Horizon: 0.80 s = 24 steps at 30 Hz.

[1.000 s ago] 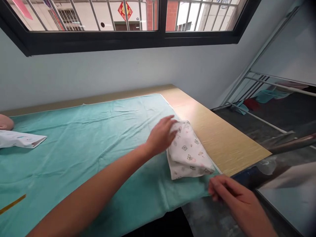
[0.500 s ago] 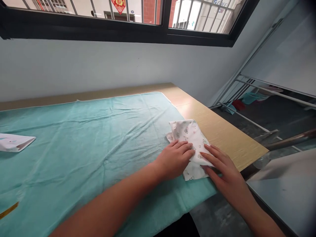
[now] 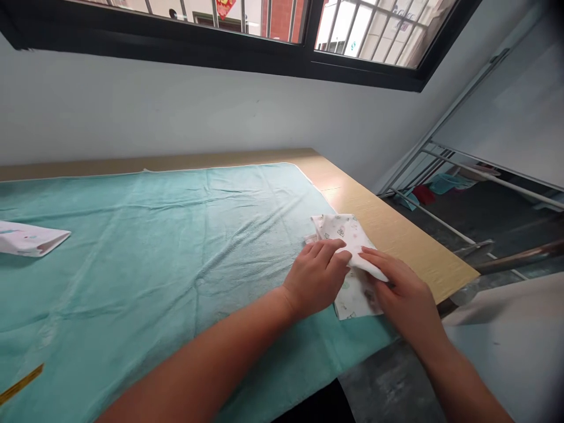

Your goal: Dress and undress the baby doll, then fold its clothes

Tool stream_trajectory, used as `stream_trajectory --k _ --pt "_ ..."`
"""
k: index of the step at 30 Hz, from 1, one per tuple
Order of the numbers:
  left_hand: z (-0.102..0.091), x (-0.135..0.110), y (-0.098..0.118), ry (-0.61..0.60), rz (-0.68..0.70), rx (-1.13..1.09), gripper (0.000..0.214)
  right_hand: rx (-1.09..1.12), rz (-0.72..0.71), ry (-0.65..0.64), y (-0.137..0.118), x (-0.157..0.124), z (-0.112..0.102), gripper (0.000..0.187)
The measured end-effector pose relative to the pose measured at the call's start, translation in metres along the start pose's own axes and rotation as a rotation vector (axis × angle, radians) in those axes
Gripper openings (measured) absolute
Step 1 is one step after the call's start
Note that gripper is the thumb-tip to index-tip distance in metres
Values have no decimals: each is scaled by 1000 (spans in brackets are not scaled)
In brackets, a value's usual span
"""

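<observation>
A white cloth (image 3: pixel 358 301) with small printed figures lies folded over itself near the right end of the table. My left hand (image 3: pixel 316 275) is closed at its left side, fingers curled on the upper layer. From the right, my right hand (image 3: pixel 403 294) grips the edge of that layer between thumb and fingers, holding it slightly raised off the lower part. The fingertips of both hands are partly hidden by cloth. Beneath it all spreads a wrinkled teal sheet (image 3: pixel 145 252).
Another folded printed white cloth (image 3: pixel 33 238) lies at the far left, and a yellow tape measure strip (image 3: pixel 22 385) at the lower left. Bare wooden tabletop (image 3: pixel 388 223) shows along the right. A metal rack (image 3: pixel 449 220) stands beyond the table; a barred window (image 3: pixel 370 32) is above.
The upper layer's near edge has lifted off the lower part. My fingers, flatter before, have curled and closed on it. The whole view has shifted slightly.
</observation>
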<state>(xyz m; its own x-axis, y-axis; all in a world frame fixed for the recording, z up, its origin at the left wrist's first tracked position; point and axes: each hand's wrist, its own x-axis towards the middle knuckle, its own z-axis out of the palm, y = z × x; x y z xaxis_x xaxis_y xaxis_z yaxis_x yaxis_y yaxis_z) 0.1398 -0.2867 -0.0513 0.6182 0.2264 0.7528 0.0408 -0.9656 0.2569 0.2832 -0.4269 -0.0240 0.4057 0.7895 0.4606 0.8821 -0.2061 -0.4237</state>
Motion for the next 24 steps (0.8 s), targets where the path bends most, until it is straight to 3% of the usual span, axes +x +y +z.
stream_trajectory --k 2,5,10,15,21,24 --pt "0 -1 -1 -2 -25 14 20 81 204 -3 -2 5 -8 31" --pt "1 -1 -4 -90 -23 29 23 129 489 72 -6 13 -19 38" --pt "1 -1 -5 -186 -1 35 28 206 641 217 -9 14 -22 46" --pt "3 0 -5 -228 4 44 28 232 533 172 -5 2 -14 42" --pt "3 1 -4 -305 -89 38 39 89 92 35 10 1 -5 37" --pt "3 1 -3 -309 -105 38 54 31 101 28 8 14 -12 35"
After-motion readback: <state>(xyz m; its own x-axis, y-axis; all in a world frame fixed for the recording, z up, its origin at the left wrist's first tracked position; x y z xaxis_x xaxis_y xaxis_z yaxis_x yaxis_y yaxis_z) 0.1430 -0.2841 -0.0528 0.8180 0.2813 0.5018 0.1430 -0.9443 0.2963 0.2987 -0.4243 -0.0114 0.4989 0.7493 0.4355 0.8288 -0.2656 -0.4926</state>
